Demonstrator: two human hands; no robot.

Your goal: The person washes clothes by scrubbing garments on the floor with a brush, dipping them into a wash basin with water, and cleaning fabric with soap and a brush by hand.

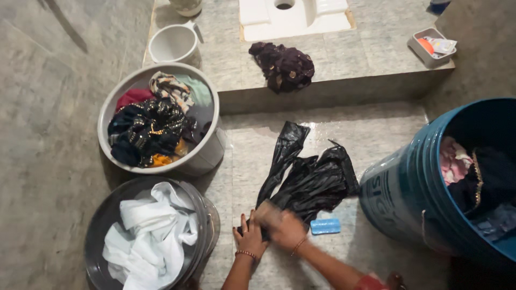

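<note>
A wet black garment [309, 174] lies spread on the tiled floor [376, 129]. My left hand [248, 236] presses flat on its near end. My right hand [280, 224] is blurred and closed around something pale that looks like a scrubbing brush, on the same end of the garment. A light blue soap bar [325, 226] lies on the floor just right of my right hand.
A white tub [209, 153] of mixed coloured clothes stands at the left. A grey metal basin [201, 215] holds white cloth. A blue bucket [408, 188] of clothes stands at the right. A dark wet bundle [284, 65], white mug [173, 44] and soap tray [424, 51] rest on the raised step.
</note>
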